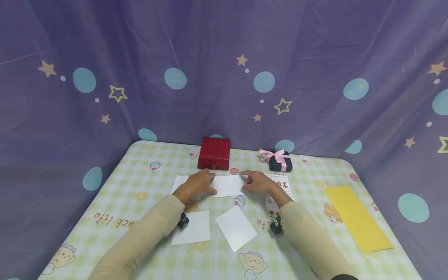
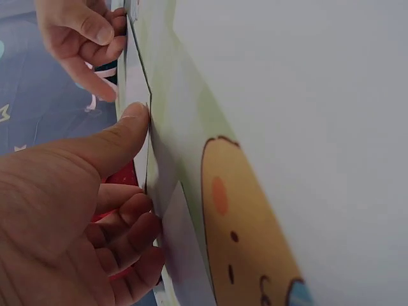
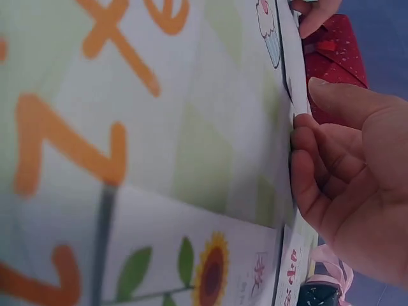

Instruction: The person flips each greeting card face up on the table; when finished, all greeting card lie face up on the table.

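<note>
While both hands meet at one white card lying flat on the table, the left hand presses its left edge with thumb and curled fingers, and the right hand pinches its right edge. Beyond the left hand: red box. Beyond the right hand: dark box (pink ribbon). Nearer the sleeves: two further white cards.
</note>
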`<state>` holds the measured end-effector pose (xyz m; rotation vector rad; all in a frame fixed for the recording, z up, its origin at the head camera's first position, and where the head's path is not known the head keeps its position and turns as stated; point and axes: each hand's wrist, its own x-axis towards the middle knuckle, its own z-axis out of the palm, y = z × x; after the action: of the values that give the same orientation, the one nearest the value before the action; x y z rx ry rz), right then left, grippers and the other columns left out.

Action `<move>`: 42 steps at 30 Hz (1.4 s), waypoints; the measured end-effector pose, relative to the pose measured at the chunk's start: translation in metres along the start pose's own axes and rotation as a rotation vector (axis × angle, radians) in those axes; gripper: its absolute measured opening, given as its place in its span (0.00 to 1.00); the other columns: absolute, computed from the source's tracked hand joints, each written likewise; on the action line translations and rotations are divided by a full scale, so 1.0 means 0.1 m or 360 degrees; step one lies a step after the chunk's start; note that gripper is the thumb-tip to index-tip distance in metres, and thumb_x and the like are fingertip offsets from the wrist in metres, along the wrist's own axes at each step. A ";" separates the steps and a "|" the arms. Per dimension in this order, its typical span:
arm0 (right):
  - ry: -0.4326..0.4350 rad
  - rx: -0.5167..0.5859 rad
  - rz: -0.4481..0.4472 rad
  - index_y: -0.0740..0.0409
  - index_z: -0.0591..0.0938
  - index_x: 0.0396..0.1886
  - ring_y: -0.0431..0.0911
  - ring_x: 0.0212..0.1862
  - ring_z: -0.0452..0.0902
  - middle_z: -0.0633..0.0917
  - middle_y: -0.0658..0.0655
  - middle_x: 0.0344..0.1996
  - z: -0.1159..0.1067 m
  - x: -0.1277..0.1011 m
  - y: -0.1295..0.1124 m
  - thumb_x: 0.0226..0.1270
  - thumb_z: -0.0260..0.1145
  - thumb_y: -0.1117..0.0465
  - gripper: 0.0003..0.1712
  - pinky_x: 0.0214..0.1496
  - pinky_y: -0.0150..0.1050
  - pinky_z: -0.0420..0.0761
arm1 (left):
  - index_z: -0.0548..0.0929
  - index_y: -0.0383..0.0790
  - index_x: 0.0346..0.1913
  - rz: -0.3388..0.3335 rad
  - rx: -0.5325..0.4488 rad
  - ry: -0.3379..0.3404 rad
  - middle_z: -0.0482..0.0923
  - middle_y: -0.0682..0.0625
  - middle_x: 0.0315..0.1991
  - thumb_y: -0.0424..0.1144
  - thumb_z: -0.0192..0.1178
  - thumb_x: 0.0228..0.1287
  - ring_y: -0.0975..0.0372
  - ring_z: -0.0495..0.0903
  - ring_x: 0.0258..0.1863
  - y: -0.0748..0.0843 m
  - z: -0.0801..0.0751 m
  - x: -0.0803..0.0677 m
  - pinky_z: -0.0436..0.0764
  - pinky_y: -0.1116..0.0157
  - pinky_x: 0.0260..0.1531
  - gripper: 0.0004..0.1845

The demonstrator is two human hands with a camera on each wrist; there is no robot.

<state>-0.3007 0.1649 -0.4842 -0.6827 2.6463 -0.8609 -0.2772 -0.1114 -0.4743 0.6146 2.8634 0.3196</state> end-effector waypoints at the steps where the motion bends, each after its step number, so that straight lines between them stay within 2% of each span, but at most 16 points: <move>1: 0.0002 -0.0011 0.0011 0.60 0.72 0.72 0.39 0.32 0.75 0.84 0.50 0.31 0.02 0.01 -0.01 0.61 0.74 0.59 0.39 0.41 0.36 0.76 | 0.78 0.39 0.67 -0.0004 0.0006 0.0004 0.77 0.42 0.56 0.53 0.73 0.59 0.53 0.78 0.55 0.00 0.01 0.00 0.79 0.54 0.59 0.36; 9: -0.0006 -0.0102 0.0136 0.55 0.71 0.75 0.41 0.33 0.75 0.82 0.49 0.29 0.10 0.03 -0.05 0.59 0.76 0.59 0.43 0.44 0.38 0.77 | 0.77 0.38 0.67 -0.0023 -0.0005 0.0024 0.76 0.41 0.57 0.53 0.73 0.60 0.52 0.77 0.57 0.00 0.04 0.01 0.78 0.52 0.60 0.37; 18: -0.0002 -0.0088 0.0145 0.54 0.68 0.77 0.42 0.34 0.74 0.81 0.51 0.31 0.09 0.01 -0.04 0.61 0.75 0.59 0.45 0.43 0.38 0.75 | 0.74 0.38 0.70 -0.0088 0.0021 0.0017 0.75 0.40 0.61 0.54 0.72 0.60 0.51 0.76 0.61 0.03 0.06 0.06 0.78 0.51 0.62 0.39; 24: 0.0043 -0.0053 0.0166 0.55 0.68 0.75 0.43 0.34 0.75 0.82 0.52 0.32 0.10 0.01 -0.05 0.59 0.76 0.60 0.45 0.43 0.39 0.76 | 0.74 0.39 0.69 -0.0144 -0.0010 0.0041 0.76 0.42 0.61 0.53 0.76 0.56 0.53 0.77 0.60 0.07 0.05 0.08 0.79 0.51 0.60 0.41; 31: 0.0110 -0.0039 0.0148 0.62 0.67 0.72 0.42 0.33 0.77 0.84 0.52 0.32 0.13 0.04 -0.05 0.55 0.78 0.61 0.46 0.42 0.38 0.79 | 0.73 0.41 0.65 -0.0168 -0.0045 0.0137 0.77 0.44 0.57 0.48 0.78 0.55 0.55 0.79 0.55 0.11 0.02 0.06 0.82 0.53 0.55 0.38; 33: 0.0114 -0.0045 0.0142 0.63 0.70 0.69 0.42 0.32 0.77 0.84 0.53 0.31 0.12 0.02 -0.07 0.56 0.77 0.61 0.41 0.41 0.37 0.79 | 0.73 0.42 0.63 -0.0152 -0.0066 0.0184 0.78 0.45 0.53 0.46 0.77 0.56 0.56 0.79 0.51 0.12 0.01 0.05 0.83 0.53 0.52 0.34; 36: 0.0129 -0.0024 0.0119 0.61 0.78 0.59 0.42 0.31 0.76 0.84 0.53 0.30 0.10 0.00 -0.07 0.60 0.75 0.61 0.27 0.38 0.37 0.77 | 0.75 0.44 0.59 -0.0120 -0.0110 0.0290 0.79 0.47 0.48 0.43 0.75 0.59 0.58 0.80 0.45 0.13 -0.01 0.02 0.84 0.55 0.46 0.28; 40: 0.0221 0.0086 0.0067 0.55 0.85 0.46 0.40 0.28 0.74 0.84 0.51 0.27 0.05 -0.02 -0.04 0.68 0.69 0.59 0.09 0.34 0.35 0.75 | 0.78 0.47 0.51 -0.0049 -0.0155 0.0489 0.79 0.52 0.41 0.41 0.72 0.63 0.61 0.79 0.37 0.13 -0.05 0.00 0.82 0.58 0.37 0.18; 42: 0.0255 0.0177 0.0030 0.56 0.86 0.40 0.39 0.25 0.73 0.83 0.50 0.23 0.03 -0.03 -0.01 0.71 0.66 0.58 0.06 0.32 0.33 0.74 | 0.78 0.47 0.48 0.0002 -0.0169 0.0575 0.79 0.53 0.39 0.40 0.71 0.64 0.62 0.78 0.35 0.13 -0.07 -0.01 0.81 0.60 0.34 0.14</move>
<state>-0.2967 0.1644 -0.4856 -0.5826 2.7137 -1.0908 -0.2732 -0.1013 -0.4642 0.5911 3.1579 0.6382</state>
